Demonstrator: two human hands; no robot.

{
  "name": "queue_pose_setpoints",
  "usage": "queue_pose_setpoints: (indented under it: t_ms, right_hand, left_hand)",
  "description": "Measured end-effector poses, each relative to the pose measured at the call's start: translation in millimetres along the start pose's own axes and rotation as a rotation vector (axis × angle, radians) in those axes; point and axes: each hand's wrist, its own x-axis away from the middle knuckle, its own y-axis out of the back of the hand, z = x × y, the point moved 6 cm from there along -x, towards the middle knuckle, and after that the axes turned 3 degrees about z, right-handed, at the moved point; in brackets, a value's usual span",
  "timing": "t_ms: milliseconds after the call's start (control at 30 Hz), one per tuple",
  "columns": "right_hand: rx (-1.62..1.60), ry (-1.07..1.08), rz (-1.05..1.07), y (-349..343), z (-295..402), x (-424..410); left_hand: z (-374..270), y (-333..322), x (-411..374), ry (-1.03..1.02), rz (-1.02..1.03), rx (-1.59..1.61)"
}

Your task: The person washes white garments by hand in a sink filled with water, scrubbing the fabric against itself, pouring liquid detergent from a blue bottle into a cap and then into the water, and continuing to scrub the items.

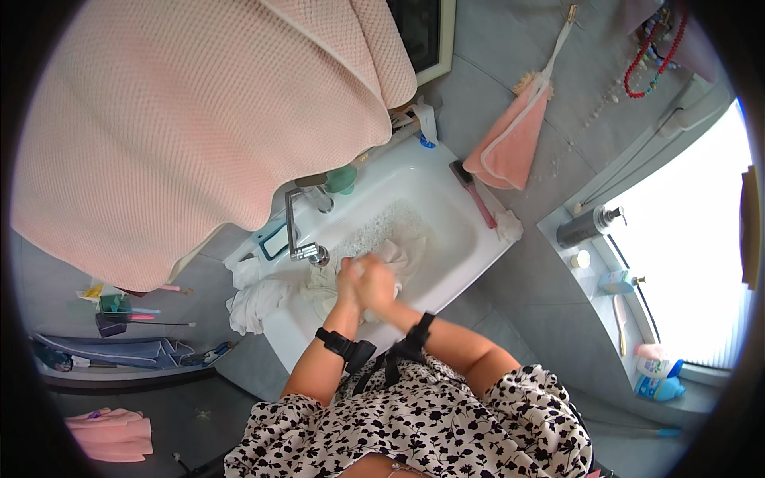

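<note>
Both hands are together over the white sink (pixel 445 179), close above soapy water with foam (pixel 382 230). My left hand (pixel 348 281) is closed on a wet whitish cloth (pixel 406 257). Pressed against it, my right hand (pixel 376 284) is slightly blurred and grips the same cloth. Part of the cloth spreads into the water behind and to both sides of the hands; the bunched part between the fingers is mostly hidden. Just beyond the left hand stands a chrome swivel faucet (pixel 293 224), its spout end near the cloth.
White wet cloth (pixel 257 302) hangs over the sink's left edge, near a soap dish (pixel 276 241). A pink-handled brush (pixel 478 200) lies on the right rim. Large pink towel (pixel 209 119) hangs over the back left. A pump bottle (pixel 588 226) stands on the window ledge.
</note>
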Motion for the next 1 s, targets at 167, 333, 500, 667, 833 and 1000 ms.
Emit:
queue_pose_setpoints:
  t_ms: [167, 333, 500, 667, 833, 1000]
  right_hand:
    - [-0.070, -0.196, -0.048, 7, -35, -21]
    - [0.053, 0.063, 0.042, 9, 14, 15]
    - [-0.140, -0.012, 0.319, 20, -42, -41]
    - [-0.126, 0.200, 0.768, 71, -47, -37]
    - [-0.595, -0.197, 0.336, 65, -100, -33]
    - [-0.191, 0.377, 0.122, 13, 47, 35]
  left_hand:
    - [11, -14, 5, -0.089, -0.610, -0.267]
    - [6, 6, 3, -0.065, -0.037, -0.007]
    - [-2, -45, 15, -0.011, -0.256, -0.244]
    - [-40, -72, 47, -0.161, -0.187, -0.499]
    - [-30, -46, 45, -0.090, -0.188, -0.347]
    - [-17, 20, 7, 0.000, -0.138, -0.221]
